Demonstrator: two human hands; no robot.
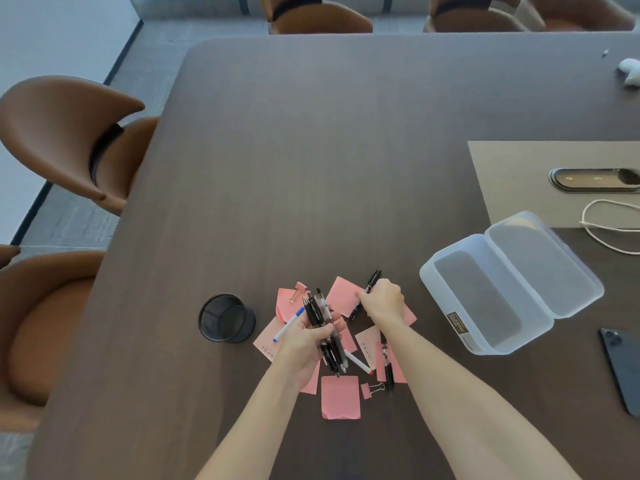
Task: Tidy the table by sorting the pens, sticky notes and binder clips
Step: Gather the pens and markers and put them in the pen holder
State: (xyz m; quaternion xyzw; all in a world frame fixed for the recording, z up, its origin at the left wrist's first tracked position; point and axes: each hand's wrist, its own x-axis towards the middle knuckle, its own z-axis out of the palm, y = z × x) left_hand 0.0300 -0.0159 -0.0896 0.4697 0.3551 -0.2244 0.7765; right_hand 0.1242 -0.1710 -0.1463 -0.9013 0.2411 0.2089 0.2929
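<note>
The bunch of black pens (323, 329) sits in the left hand (306, 342), in the middle of the pink mess on the dark table (311, 168). The pens stand almost straight up and down in the view, with one end pointing away from the person and the other end poking out below the palm. The left grip is closed around the bunch.

Just right of the bunch, the right hand (382, 301) has its grip closed on one black pen (372, 280). This pen leans, with its top end pointing up and to the right and its low end down and to the left.

A white pen with a blue cap (289, 323) lies just left of the bunch, slanting down to the left. A white pen with a red tip (358, 362) lies below the bunch, slanting down to the right. Another black pen (388, 368) lies right of that one, pointing toward the person.

Pink sticky notes (340, 396) lie all around the bunch. One pink binder clip (298, 292) is above and left of it, and another binder clip (372, 389) is below it.

A black mesh cup (227, 318) stands left of the bunch. An open clear box (509, 282) sits well to the right, and a dark phone (623, 368) lies past it.
</note>
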